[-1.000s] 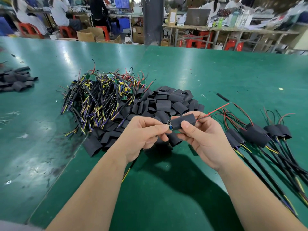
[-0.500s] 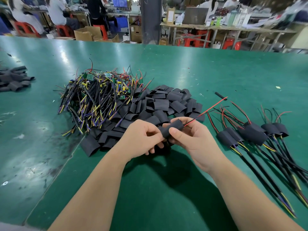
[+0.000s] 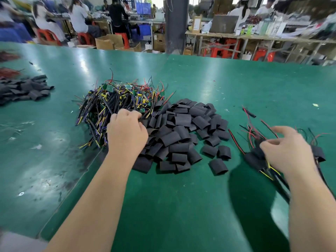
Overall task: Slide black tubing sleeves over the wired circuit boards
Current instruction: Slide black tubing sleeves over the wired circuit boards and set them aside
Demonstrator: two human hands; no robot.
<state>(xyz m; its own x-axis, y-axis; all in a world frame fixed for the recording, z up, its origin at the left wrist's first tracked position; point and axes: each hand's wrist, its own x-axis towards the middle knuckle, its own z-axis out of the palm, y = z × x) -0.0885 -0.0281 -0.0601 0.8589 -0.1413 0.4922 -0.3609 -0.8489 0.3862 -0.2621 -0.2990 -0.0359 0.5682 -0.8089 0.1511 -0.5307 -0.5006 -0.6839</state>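
Holds left hand (image 3: pixel 127 131) at wired boards (image 3: pixel 112 102), fingers curled, grip indiscernible; hovers right hand (image 3: pixel 289 151), fingers loosely spread, over sleeved boards (image 3: pixel 253 160), with loose sleeves (image 3: pixel 181 128) heaped between.

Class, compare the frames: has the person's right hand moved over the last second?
Yes. The right hand went rightward, from in front of the loose sleeve pile to over the finished sleeved boards.

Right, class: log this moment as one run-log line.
left hand: fingers curled at wired-board pile | right hand: loose over sleeved boards | sleeve pile: between hands
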